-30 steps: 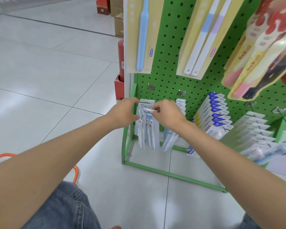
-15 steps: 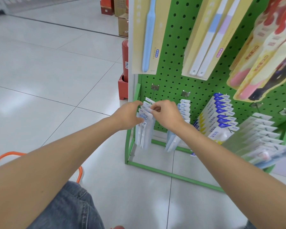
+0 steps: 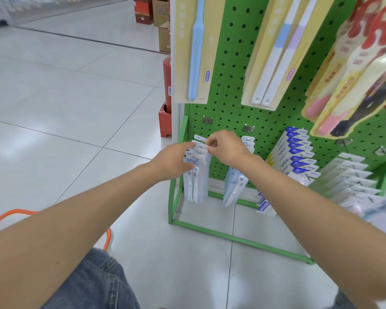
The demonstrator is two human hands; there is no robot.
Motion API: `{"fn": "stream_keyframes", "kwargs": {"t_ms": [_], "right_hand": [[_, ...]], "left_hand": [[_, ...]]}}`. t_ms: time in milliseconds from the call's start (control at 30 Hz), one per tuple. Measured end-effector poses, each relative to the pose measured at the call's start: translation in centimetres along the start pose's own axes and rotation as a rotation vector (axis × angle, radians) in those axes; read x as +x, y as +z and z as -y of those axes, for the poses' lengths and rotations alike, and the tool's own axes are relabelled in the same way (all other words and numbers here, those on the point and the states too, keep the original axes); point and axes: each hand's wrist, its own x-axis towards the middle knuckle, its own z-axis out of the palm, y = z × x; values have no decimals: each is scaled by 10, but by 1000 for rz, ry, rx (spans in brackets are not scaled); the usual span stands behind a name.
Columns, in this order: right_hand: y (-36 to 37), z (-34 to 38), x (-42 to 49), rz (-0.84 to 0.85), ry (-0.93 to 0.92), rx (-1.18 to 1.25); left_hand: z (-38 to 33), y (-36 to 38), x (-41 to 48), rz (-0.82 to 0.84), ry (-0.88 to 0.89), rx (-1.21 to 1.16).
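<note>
Currently: person crouched at a green pegboard rack (image 3: 232, 112). Work in hand is the row of toothbrush packs (image 3: 197, 181) hanging on the lowest left peg, at about 12 o'clock from the knees and just above the rack's floor frame.

Hands: close together at the top of that row, nearly touching.
- Right hand (image 3: 227, 149): thumb and forefinger pinch the white header card of one pack near the back of the row.
- Left hand (image 3: 174, 162): comes in from 9 o'clock, fingers laid on the front headers. Cannot tell whether it pinches or only steadies them.

Handling (judgement):
- Packs are light: thin card header over a clear plastic blister.
- The long blister is fairly stiff, but the header bends easily and its hang hole could tear if yanked sideways.
- The plastic faces are likely slick, so packs will slide against each other and fan out.
- Best hold is the header at the hole, drawn straight along the peg.
- Gripping low on the blister would swing the pack and jam it.

Nearby:
- A second pack row (image 3: 234, 186) at 3 o'clock.
- Blue-topped packs (image 3: 299, 152) further on at 3 o'clock.
- An orange basket handle (image 3: 13, 214) at 8 o'clock.
</note>
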Motion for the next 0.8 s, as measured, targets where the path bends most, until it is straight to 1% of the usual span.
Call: {"fn": "stream_keyframes", "kwargs": {"t_ms": [200,300,400,500,600,700,800], "right_hand": [[-5,-9,-7,-21,55,-112],[-10,-14,-19,-28,55,-111],[-13,-16,-33,-89,20,-68],[-14,-19,-48,-177,-54,-40],[-17,-23,-64,-258,-74,-21],[-21,-26,-84,-306,-86,44],[-21,-29,-101,-351,-119,119]], "left_hand": [[-1,2,0,-8,-2,6],[-2,3,0,-5,-5,4],[-3,5,1,-3,-21,-6],[-6,7,1,-18,-21,-3],[-9,8,0,-37,-28,13],[-15,10,-4,-79,-57,48],[-29,11,-13,-208,-57,159]]}}
